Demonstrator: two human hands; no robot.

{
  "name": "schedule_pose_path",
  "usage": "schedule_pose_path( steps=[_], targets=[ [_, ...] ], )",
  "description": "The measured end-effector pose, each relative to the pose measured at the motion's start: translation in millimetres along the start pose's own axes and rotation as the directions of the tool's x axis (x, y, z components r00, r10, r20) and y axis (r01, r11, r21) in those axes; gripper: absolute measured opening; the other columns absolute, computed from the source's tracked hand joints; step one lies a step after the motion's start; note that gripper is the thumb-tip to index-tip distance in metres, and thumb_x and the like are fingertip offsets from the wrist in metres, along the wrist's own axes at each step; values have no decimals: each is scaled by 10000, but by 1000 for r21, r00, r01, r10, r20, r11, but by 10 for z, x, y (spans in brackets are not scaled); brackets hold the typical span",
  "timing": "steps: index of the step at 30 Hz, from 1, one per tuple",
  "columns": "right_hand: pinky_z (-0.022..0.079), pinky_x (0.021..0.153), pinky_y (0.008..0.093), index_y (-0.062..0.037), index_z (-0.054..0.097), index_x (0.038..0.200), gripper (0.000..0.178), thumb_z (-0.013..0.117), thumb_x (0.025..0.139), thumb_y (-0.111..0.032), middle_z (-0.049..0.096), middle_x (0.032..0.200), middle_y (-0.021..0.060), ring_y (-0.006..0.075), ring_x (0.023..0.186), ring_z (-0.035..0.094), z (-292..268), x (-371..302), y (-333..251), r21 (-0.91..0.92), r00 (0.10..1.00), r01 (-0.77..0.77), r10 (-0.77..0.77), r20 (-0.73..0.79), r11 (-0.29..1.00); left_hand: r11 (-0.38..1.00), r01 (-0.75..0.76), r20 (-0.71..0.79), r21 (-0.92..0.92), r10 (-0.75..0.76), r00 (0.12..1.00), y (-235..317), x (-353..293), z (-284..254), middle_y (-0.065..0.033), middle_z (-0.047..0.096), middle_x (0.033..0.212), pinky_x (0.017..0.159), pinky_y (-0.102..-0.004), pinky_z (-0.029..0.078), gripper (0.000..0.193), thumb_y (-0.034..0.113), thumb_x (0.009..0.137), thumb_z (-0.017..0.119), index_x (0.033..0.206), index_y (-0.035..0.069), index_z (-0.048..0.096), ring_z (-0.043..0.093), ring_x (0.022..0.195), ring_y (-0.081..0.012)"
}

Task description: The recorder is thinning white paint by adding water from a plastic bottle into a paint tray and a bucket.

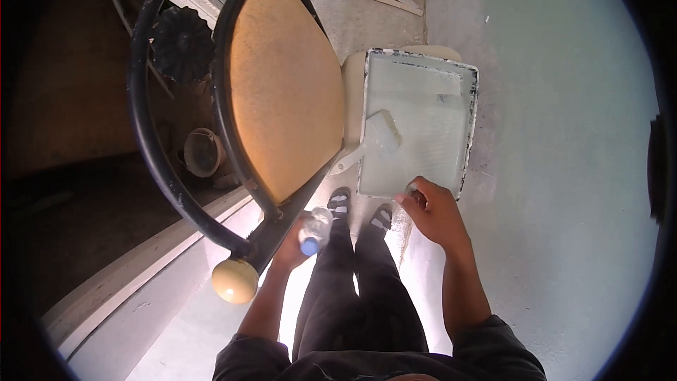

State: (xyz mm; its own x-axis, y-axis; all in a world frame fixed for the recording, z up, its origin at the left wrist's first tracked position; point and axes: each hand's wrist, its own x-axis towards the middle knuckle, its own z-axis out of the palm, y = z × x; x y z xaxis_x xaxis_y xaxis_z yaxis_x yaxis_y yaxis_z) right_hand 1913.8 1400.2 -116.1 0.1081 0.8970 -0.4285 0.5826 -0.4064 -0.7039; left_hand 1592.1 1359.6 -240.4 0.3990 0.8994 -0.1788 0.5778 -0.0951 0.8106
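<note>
My left hand [288,247] is wrapped round a clear plastic bottle [319,224] with a blue cap, just beside a black metal frame that hides part of the hand. At the near edge of a wide, paint-smeared tray [430,162], my right hand [431,210] has its fingers curled in. What lies inside those fingers, if anything, is too small to make out. Pale paint coats the tray, and a wide paint brush [383,134] rests over its left rim, bristles inside and handle [345,161] sticking out.
The curved black frame [139,99] carries a tan panel [285,92] and a cream ball knob [235,281]. Lower down at left are a small bucket [204,152] and a dark ribbed round object [182,45]. A pale green wall [564,134] rises on the right.
</note>
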Motion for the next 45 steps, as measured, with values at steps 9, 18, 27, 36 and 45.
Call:
schedule_pose_path(
  steps=[9, 18, 27, 36, 45],
  targets=[
    [366, 523, 259, 3, 545, 830, 230, 673, 923, -164, 503, 615, 11, 64, 560, 415, 51, -158, 406, 97, 998, -59, 59, 1, 994, 905, 375, -297, 202, -308, 904, -1893, 164, 813, -118, 668, 1219, 1044, -383, 426, 430, 228, 862, 763, 1203, -8, 646, 588, 1166, -248],
    [416, 542, 288, 0, 550, 858, 236, 695, 909, -179, 558, 634, 74, 142, 539, 502, -36, -16, 598, 26, 984, -60, 63, -169, 998, 799, 596, -421, -85, -571, 705, -3026, 47, 1360, -114, 541, 1420, 1142, -400, 332, 617, 441, 871, 723, 1348, 80, 568, 483, 1322, -284],
    [490, 680, 324, -55, 593, 910, 141, 578, 969, -182, 601, 881, 78, 174, 794, 564, -510, 418, 385, 985, 956, 170, -246, -163, 9, 785, 614, -421, 78, -532, 735, -2547, -136, 792, -220, 518, 1406, 1112, -408, 364, 729, 370, 768, 826, 1332, 2, 546, 481, 1309, -351],
    [447, 850, 414, -155, 670, 1164, 446, 786, 738, -219, 577, 1076, 67, 270, 1029, 550, 599, 581, 134, -373, 870, 364, -455, -191, 853, 753, 620, -540, -220, -624, 566, -1275, -271, 1256, -128, 582, 1138, 848, -341, 481, 284, 113, 917, 649, 1153, 2, 539, 579, 983, -219],
    [402, 743, 380, -167, 677, 1083, 377, 783, 731, -255, 507, 946, 25, 211, 926, 512, 901, 792, 11, -629, 837, 431, -547, 10, 647, 259, 392, 229, -883, -493, 840, 26, 389, 1345, -77, 522, 1305, 1027, -377, 378, 460, 210, 966, 566, 1390, 65, 462, 477, 1225, -188]
  ],
)
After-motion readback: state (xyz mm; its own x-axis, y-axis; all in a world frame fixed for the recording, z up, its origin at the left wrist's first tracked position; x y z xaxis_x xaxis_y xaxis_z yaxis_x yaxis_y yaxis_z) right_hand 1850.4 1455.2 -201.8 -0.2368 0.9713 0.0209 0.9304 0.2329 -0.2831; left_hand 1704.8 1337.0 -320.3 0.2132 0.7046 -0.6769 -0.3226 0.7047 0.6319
